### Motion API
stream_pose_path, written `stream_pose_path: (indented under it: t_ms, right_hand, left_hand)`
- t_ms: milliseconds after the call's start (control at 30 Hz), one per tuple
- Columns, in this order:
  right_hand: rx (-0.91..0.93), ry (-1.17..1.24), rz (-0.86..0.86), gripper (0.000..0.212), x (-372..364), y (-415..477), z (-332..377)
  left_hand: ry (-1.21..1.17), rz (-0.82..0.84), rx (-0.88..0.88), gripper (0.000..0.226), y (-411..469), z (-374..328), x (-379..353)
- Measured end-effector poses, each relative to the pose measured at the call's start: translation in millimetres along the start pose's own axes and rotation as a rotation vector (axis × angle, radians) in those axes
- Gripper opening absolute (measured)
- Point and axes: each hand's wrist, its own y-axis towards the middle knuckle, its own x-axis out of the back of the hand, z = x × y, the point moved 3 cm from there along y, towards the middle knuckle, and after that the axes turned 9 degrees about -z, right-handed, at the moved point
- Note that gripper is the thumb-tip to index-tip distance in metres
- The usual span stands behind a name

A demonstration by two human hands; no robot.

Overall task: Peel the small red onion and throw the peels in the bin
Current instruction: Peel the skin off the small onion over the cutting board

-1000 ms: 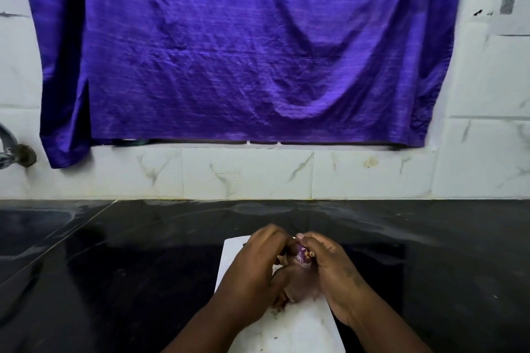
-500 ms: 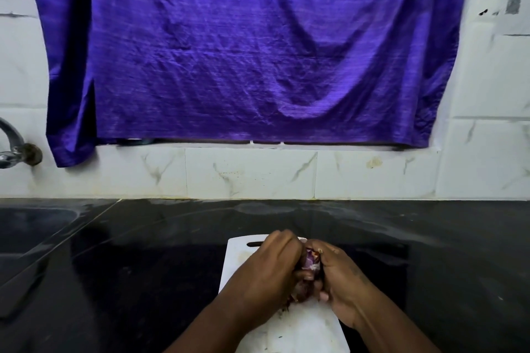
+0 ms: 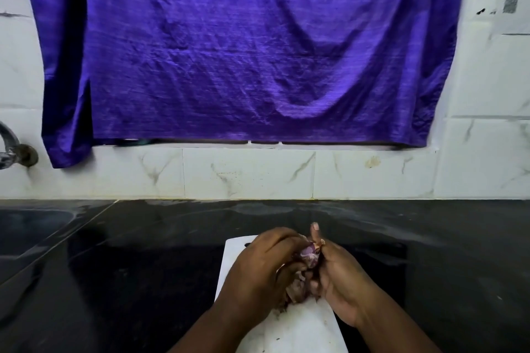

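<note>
Two hands meet over a white cutting board (image 3: 304,327) at the 6 o'clock edge of the view, both closed around the small red onion (image 3: 310,255), which sits pinched between them just above the board. The left hand (image 3: 258,269) curls over it from 9 o'clock, fingers folded down; the right hand (image 3: 338,275) grips from 3 o'clock with one finger standing straight up. Loose peels (image 3: 295,289) hang bunched under the onion, between the palms, touching the board. The board's far edge and its handle slot show just past the left knuckles.

Black countertop (image 3: 430,266) lies bare at 3 o'clock and 9 o'clock of the board, running back to the white marbled tile wall (image 3: 246,175). A sink basin (image 3: 31,232) opens at 9 o'clock, a metal tap (image 3: 11,149) above it. A purple cloth (image 3: 243,46) hangs across 12 o'clock.
</note>
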Motion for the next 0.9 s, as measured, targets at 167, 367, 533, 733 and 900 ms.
stream_pose_path:
  t_ms: [167,367,533,733,900]
  right_hand:
    - [0.161,-0.034,0.016,0.048,5,2,5]
    - [0.257,-0.114,0.087,0.043,1,1,6]
    - [0.282,-0.117,0.062,0.033,3,1,4]
    - [0.283,-0.101,0.043,0.031,0,2,1]
    - [0.237,0.031,0.012,0.038,0,3,3]
  left_hand:
    - [-0.006,-0.150,0.058,0.007,4,3,3]
    - [-0.073,-0.123,0.181,0.016,4,8,1]
    - [-0.008,-0.004,0.160,0.014,2,10,-2]
    - [0.043,0.055,0.119,0.019,1,11,-1]
    - [0.028,0.025,0.110,0.019,3,7,2]
